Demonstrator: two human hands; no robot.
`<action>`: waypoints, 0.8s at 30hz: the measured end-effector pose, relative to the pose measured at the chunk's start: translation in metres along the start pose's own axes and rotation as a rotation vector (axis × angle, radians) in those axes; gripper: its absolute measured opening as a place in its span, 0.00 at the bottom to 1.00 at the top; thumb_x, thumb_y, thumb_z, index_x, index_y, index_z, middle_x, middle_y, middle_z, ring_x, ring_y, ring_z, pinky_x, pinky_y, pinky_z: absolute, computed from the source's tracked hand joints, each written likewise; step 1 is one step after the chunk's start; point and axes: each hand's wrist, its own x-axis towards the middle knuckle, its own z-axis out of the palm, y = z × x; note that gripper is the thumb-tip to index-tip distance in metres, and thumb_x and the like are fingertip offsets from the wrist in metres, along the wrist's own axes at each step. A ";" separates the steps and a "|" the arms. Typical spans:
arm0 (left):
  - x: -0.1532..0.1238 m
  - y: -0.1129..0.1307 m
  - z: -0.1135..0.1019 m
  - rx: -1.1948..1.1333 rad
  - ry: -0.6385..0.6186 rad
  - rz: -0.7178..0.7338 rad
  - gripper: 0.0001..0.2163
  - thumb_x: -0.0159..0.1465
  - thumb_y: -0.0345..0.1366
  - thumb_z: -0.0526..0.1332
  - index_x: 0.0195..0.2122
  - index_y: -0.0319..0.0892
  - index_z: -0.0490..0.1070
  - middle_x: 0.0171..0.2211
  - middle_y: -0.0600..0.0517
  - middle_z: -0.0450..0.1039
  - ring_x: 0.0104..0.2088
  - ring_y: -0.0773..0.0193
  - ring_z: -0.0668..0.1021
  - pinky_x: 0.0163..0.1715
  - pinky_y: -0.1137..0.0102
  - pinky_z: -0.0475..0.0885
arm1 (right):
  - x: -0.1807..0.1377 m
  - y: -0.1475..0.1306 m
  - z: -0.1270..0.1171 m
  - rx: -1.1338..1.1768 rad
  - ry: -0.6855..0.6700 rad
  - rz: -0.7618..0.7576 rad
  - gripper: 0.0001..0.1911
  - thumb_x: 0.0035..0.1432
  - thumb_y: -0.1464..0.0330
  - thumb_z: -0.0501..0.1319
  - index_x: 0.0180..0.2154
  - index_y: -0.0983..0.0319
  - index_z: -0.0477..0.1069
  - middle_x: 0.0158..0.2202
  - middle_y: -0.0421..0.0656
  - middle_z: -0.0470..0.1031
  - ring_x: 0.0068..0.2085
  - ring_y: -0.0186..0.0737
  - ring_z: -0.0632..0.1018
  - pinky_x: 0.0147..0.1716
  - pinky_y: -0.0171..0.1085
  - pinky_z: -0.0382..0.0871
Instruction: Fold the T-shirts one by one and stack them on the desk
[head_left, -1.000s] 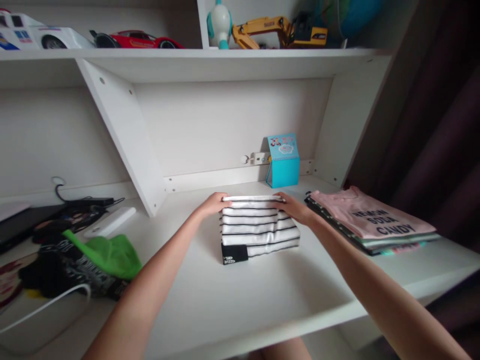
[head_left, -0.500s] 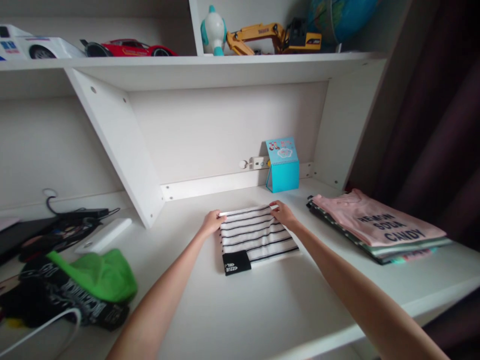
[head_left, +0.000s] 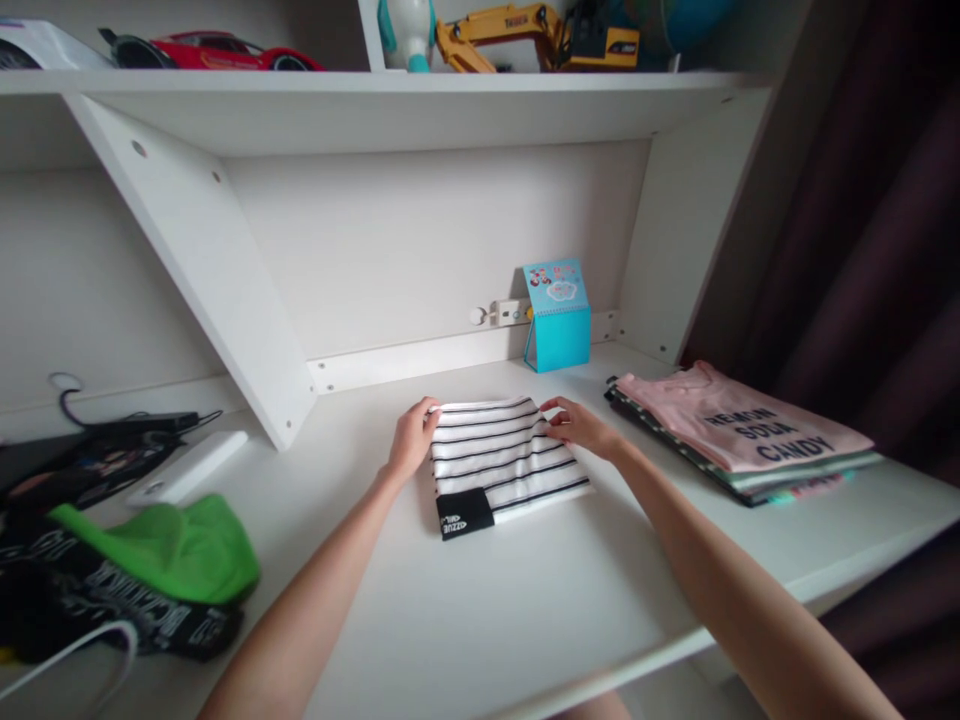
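Observation:
A folded white shirt (head_left: 502,450) with black stripes lies flat on the desk, a black lettered patch at its near left corner. At the shirt's far left corner, my left hand (head_left: 413,437) is closed, pinching the edge between thumb and fingers. My right hand (head_left: 583,426) is at the far right edge of the shirt, its fingers apart and its fingertips close to the cloth; whether they touch it is hard to make out.
To the right lies a stack of folded clothes, a pink shirt (head_left: 750,415) on top. A blue desk calendar (head_left: 561,335) stands behind. On the left are green and black clothing (head_left: 169,550) and a white bar-shaped object (head_left: 187,470). Toys, including a yellow excavator (head_left: 517,25), sit on the shelf (head_left: 420,85).
My right hand has loosened from the shirt's far right corner and its fingers have spread. My left hand stays at its corner. The view has tilted down slightly.

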 end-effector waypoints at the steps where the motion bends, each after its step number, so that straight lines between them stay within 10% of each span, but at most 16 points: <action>1: 0.000 -0.001 -0.001 0.024 0.011 -0.004 0.09 0.66 0.40 0.51 0.42 0.47 0.69 0.38 0.53 0.74 0.33 0.64 0.76 0.39 0.73 0.67 | 0.001 0.000 0.001 -0.013 0.008 -0.014 0.18 0.49 0.71 0.66 0.43 0.62 0.66 0.22 0.33 0.67 0.24 0.29 0.69 0.22 0.29 0.62; 11: 0.004 -0.024 0.010 0.149 0.010 -0.156 0.06 0.64 0.34 0.54 0.32 0.45 0.69 0.33 0.53 0.73 0.33 0.63 0.75 0.36 0.72 0.66 | 0.002 0.003 0.013 -0.312 0.077 0.008 0.11 0.64 0.64 0.57 0.45 0.65 0.68 0.33 0.39 0.73 0.27 0.30 0.74 0.26 0.33 0.71; 17: 0.002 -0.020 0.009 0.151 0.017 -0.177 0.07 0.65 0.34 0.53 0.34 0.45 0.70 0.34 0.52 0.75 0.34 0.63 0.76 0.37 0.72 0.66 | -0.007 -0.017 0.017 -0.537 0.127 -0.118 0.12 0.66 0.68 0.52 0.47 0.64 0.70 0.46 0.49 0.74 0.44 0.41 0.77 0.46 0.44 0.70; 24: 0.000 -0.022 0.012 0.162 0.025 -0.189 0.07 0.65 0.34 0.53 0.35 0.43 0.70 0.34 0.51 0.75 0.35 0.63 0.75 0.37 0.72 0.66 | -0.021 -0.033 0.051 -0.699 -0.184 -0.307 0.27 0.65 0.57 0.52 0.63 0.53 0.57 0.67 0.41 0.54 0.66 0.47 0.55 0.62 0.48 0.52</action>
